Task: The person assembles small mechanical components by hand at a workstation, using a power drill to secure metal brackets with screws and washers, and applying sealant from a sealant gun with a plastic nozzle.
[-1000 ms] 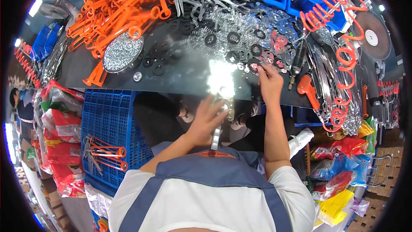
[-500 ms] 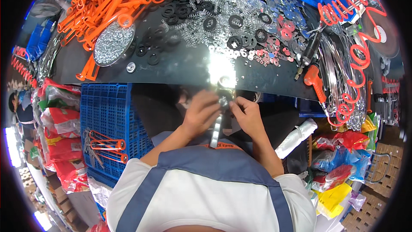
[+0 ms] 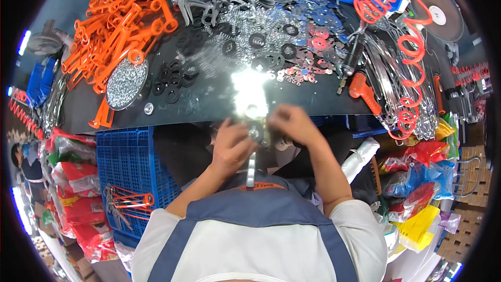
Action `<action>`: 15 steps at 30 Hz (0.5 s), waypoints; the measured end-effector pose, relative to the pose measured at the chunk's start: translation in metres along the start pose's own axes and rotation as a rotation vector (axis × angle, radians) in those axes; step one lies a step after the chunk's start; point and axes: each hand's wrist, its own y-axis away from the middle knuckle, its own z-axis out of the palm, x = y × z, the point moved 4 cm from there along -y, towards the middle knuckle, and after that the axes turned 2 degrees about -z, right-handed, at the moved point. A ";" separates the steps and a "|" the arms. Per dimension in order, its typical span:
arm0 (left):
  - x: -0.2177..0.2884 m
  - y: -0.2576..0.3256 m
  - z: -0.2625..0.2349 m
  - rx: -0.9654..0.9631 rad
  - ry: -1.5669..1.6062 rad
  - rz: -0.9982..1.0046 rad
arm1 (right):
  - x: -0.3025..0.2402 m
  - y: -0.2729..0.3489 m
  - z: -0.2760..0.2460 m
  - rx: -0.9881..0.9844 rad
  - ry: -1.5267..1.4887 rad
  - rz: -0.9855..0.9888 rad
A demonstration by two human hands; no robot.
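Note:
A long shiny metal strip (image 3: 251, 169) runs from my lap toward the table edge, with a dark round part (image 3: 254, 131) at its far end. My left hand (image 3: 229, 146) is closed at the left side of that end, its fingers bent against the round part. Glare from a bright light hides the finer detail there. To the right, my right hand (image 3: 293, 124) is raised near the table edge, bent at the fingers and smeared by motion. Whether it holds anything does not show.
Orange handles (image 3: 122, 31) are heaped at left, beside a round dish (image 3: 127, 83) of small metal bits. Black rings (image 3: 175, 78), springs and red washers (image 3: 318, 42) cover the middle. An orange-handled power driver (image 3: 362, 93) lies at right under a coiled red hose (image 3: 412, 47). A blue crate (image 3: 125, 151) stands lower left.
The view has tilted, so the table sits lower and more of its far side shows. My right hand has moved up and away from the strip; my left hand stays beside it.

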 end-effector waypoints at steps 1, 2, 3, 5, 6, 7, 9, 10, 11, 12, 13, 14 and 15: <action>0.002 -0.002 -0.001 -0.024 -0.033 0.018 | 0.005 -0.012 -0.025 0.149 0.051 0.068; 0.003 -0.004 0.000 -0.025 -0.037 0.024 | 0.019 -0.029 -0.056 0.301 0.101 0.040; 0.004 -0.004 -0.002 -0.019 -0.046 0.027 | 0.003 -0.046 -0.082 0.571 0.240 -0.186; 0.007 -0.004 -0.005 -0.028 -0.084 0.028 | 0.023 -0.086 -0.126 0.783 0.838 -0.270; 0.007 -0.005 -0.007 -0.008 -0.103 0.027 | 0.035 -0.109 -0.139 0.805 0.968 -0.294; 0.007 -0.006 -0.009 -0.052 -0.075 0.005 | 0.045 -0.128 -0.147 0.823 1.092 -0.327; 0.004 0.001 -0.013 -0.163 -0.064 -0.082 | 0.063 -0.147 -0.152 0.738 1.123 -0.362; 0.007 -0.004 -0.022 -0.152 -0.091 -0.089 | 0.065 -0.151 -0.154 0.628 1.157 -0.246; 0.009 -0.010 -0.034 -0.141 -0.121 -0.098 | 0.068 -0.151 -0.152 0.514 1.190 -0.135; 0.004 -0.011 -0.047 -0.097 -0.105 -0.144 | 0.077 -0.146 -0.152 0.438 1.223 0.030; -0.010 -0.007 -0.061 -0.041 -0.111 -0.148 | 0.085 -0.132 -0.157 0.492 1.288 -0.236; -0.023 -0.008 -0.084 0.011 -0.232 -0.131 | 0.069 -0.122 -0.142 0.488 1.255 -0.185; -0.034 -0.015 -0.107 0.056 -0.336 -0.098 | 0.056 -0.106 -0.141 0.499 1.103 -0.288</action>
